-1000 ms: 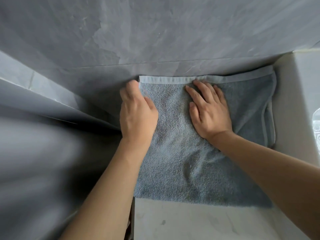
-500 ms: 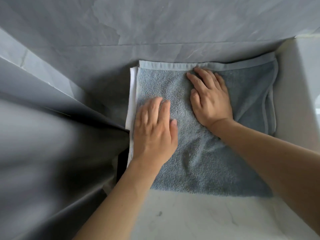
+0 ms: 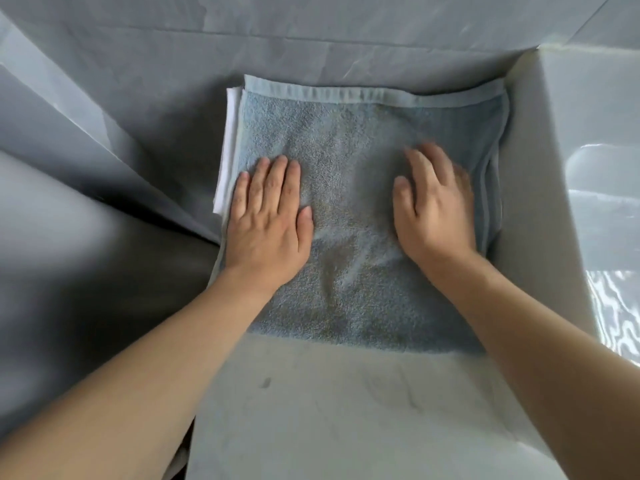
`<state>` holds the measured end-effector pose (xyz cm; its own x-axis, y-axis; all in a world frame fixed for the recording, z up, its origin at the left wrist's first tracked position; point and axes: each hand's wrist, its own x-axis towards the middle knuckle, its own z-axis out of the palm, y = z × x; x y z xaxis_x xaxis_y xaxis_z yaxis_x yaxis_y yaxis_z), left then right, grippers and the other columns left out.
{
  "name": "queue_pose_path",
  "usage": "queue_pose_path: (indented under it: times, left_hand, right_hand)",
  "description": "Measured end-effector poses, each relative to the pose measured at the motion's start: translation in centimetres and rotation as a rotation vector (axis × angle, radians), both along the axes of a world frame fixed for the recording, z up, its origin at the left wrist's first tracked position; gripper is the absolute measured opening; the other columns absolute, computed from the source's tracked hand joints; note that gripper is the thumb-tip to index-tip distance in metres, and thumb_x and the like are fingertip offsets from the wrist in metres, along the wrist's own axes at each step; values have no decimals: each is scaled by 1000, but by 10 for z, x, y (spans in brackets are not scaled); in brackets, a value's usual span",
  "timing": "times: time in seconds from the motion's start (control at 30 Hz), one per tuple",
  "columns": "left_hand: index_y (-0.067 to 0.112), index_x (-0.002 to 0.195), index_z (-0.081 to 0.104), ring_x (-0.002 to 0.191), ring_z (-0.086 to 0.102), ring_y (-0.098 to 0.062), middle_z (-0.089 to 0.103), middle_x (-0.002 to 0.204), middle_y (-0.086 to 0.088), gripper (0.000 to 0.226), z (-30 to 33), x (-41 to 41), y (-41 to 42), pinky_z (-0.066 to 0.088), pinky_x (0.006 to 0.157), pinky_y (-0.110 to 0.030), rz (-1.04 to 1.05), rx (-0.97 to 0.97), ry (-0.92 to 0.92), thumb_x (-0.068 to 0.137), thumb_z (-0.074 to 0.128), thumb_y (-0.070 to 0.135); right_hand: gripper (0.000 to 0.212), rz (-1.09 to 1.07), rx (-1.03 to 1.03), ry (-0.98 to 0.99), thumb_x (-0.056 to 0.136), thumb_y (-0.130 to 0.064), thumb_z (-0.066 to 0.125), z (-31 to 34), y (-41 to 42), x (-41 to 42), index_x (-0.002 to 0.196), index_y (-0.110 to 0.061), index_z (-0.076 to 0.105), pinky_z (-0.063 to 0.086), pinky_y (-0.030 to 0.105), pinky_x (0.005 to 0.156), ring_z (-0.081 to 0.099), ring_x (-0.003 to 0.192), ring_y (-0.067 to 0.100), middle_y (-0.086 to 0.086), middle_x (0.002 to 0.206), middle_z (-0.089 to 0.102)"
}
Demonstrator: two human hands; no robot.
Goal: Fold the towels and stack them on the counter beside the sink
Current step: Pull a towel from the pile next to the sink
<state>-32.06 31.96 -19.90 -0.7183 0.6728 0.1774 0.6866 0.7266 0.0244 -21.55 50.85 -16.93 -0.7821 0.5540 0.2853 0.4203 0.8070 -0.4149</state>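
Head view: white towel [image 3: 227,157] mostly hidden under blue towel [image 3: 349,188].

We see a grey marbled wall [image 3: 311,39] running behind. At our right sits a glossy white basin [image 3: 602,188], catching light.
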Motion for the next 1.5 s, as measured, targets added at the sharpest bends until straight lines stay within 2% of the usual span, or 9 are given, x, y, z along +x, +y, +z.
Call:
queue_pose_path:
  times: [0.13,0.23,0.33,0.4,0.6,0.8,1.13,1.33,1.5]
  left_hand:
    - [7,151,36,150,21,-32,29,161,-13,62,25,5,26,9,123,-54,-43,112,-30,95,30,33]
    - [15,148,45,148,26,-33,35,158,-11,55,25,15,56,16,121,-54,-193,187,-67,98,34,35]
    - [19,146,49,146,31,-31,42,154,-7,51,7,23,63,20,119,-53,-204,126,-28,100,36,38]
    - [19,146,49,146,32,-31,43,154,-6,51,0,23,62,20,119,-52,-179,129,-2,100,36,38]
    - [22,150,43,148,27,-29,37,158,-4,54,1,23,65,17,120,-52,-152,89,-17,99,33,39]
    - [24,152,38,150,22,-28,32,161,-2,56,4,24,66,13,122,-51,-133,30,-51,99,30,39]
    - [24,150,42,148,26,-29,36,158,-2,56,5,26,67,15,121,-51,-134,54,-37,96,35,37]
    - [25,150,40,148,25,-28,35,159,-1,55,5,26,67,14,121,-50,-126,32,-35,97,33,38]
    - [24,151,39,149,23,-28,34,159,-1,56,5,26,67,13,122,-51,-126,23,-45,98,32,39]
  right_hand:
    - [47,-52,-25,13,95,-23,43,0,7,29,136,-1,48,29,48,114,36,136,38,21,150,36]
    - [50,-198,-52,-34,84,-15,45,5,1,40,131,1,48,31,45,109,40,124,43,24,141,41]
    - [49,-190,105,-290,72,-14,44,11,5,43,117,2,50,36,48,93,46,105,45,29,120,48]
    - [37,-174,183,-461,77,-13,49,23,12,37,111,0,45,38,47,83,47,99,44,30,115,45]
    - [32,35,434,-956,94,-19,36,53,25,25,125,-19,29,27,38,78,43,112,36,22,124,49]
    - [34,94,447,-979,91,-11,42,60,32,22,122,-13,27,27,37,77,47,113,34,18,115,61]
    - [22,205,578,-999,91,-15,37,67,30,36,113,-11,38,34,35,86,50,111,29,11,118,60]
    - [22,261,744,-1046,87,-13,38,73,35,38,107,-15,46,28,34,78,45,100,25,3,105,56]
    - [35,319,945,-1173,93,-24,35,82,29,39,123,-18,53,23,42,99,30,114,33,10,123,43]
